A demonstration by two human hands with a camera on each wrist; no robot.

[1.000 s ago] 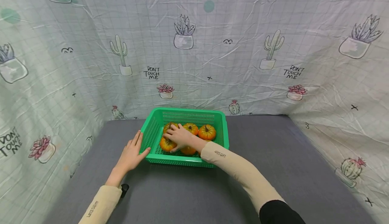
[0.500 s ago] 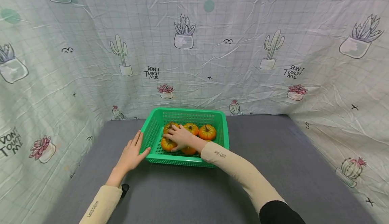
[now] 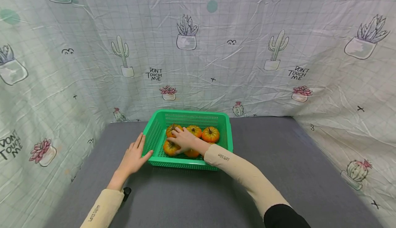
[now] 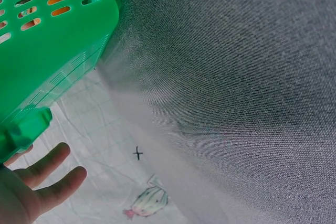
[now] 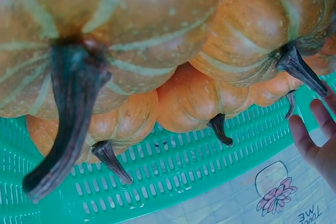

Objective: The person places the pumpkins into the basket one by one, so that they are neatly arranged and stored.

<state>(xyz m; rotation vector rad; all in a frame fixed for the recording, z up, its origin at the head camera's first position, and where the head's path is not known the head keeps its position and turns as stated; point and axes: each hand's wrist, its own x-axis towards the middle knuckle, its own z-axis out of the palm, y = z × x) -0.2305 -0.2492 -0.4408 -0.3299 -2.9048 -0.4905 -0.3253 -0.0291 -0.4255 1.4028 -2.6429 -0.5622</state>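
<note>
A green slotted plastic basket holds several small orange pumpkins with green stripes and dark stems. My left hand rests at the basket's left rim, its fingers straight along the outside and its thumb spread toward the front corner. Over the left-hand pumpkins lies my right hand, fingers extended across the back-left pumpkin and thumb beside the front-left pumpkin. In the right wrist view its relaxed fingers appear near a pumpkin stem. My right hand and forearm partly hide the front-row pumpkins.
The basket stands near the back edge of a grey cloth-covered table. A pale curtain printed with cacti hangs close behind it and along both sides. A small black object shows at my left wrist.
</note>
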